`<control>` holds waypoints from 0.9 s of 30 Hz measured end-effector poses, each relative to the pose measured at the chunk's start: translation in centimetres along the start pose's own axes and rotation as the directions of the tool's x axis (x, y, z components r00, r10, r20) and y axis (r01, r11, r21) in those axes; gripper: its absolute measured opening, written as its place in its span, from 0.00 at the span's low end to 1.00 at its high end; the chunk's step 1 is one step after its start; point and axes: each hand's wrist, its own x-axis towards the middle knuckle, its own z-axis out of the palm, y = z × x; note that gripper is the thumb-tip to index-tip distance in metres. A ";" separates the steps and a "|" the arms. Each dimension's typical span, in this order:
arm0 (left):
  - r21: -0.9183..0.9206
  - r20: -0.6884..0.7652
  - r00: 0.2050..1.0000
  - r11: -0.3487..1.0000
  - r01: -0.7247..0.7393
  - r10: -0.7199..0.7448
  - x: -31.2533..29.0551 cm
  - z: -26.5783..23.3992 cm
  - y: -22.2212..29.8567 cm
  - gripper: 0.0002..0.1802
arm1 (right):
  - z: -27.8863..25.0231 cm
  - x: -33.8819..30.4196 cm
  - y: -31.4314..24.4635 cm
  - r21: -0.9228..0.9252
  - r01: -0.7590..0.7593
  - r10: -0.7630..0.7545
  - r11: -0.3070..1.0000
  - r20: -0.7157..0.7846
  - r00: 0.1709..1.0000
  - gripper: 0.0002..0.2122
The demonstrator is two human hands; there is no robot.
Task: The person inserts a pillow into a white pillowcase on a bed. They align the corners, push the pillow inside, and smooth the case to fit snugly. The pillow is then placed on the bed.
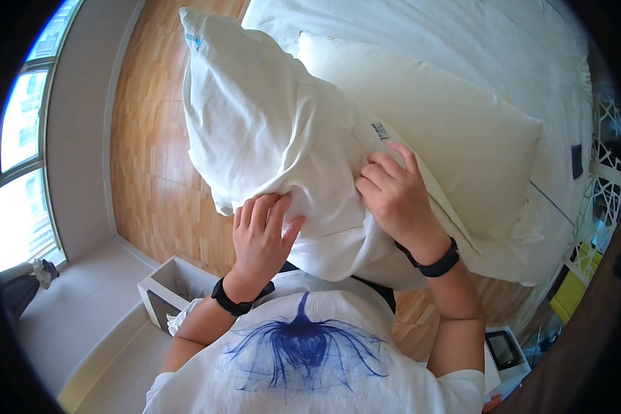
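A white pillowcase [241, 103] lies bunched over something bulky in front of me, with its far corner pointing up and to the left. My left hand [261, 224] has its fingers hooked over a fold of the cloth at the near left, gripping it. On the right side of the same cloth, my right hand [397, 190] closes curled fingers on the fabric, just below a small printed label [380, 131]. The loose near part of the pillowcase hangs down against my shirt. What fills the case is hidden by the cloth.
A bare cream pillow [428, 103] lies on the white-sheeted bed [531, 41], right behind the pillowcase. Wooden floor [148, 138] runs along the left, toward a window [24, 124]. An open white box [176, 279] stands at the lower left; a white lattice [604, 172] borders the right.
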 end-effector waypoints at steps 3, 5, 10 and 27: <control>-0.022 0.013 0.999 0.999 -0.040 0.041 -0.1 0.6 -0.3 0.15 | -0.5 -0.2 0.6 0.025 0.010 -0.010 1.000 -0.012 1.000 0.02; -0.016 -0.002 0.999 0.999 -0.041 0.041 0.1 0.8 0.1 0.13 | -2.3 -0.7 1.1 0.035 -0.043 0.042 0.998 0.024 0.999 0.03; -0.370 0.048 0.959 0.896 -0.244 0.281 -1.0 1.1 2.3 0.12 | -3.9 -3.5 2.7 -0.022 -0.120 0.121 0.993 0.088 0.989 0.05; -0.498 0.266 0.875 0.719 0.484 -0.405 -2.0 1.9 1.0 0.38 | 2.5 -2.9 4.5 0.299 -0.616 0.465 0.729 0.444 0.766 0.20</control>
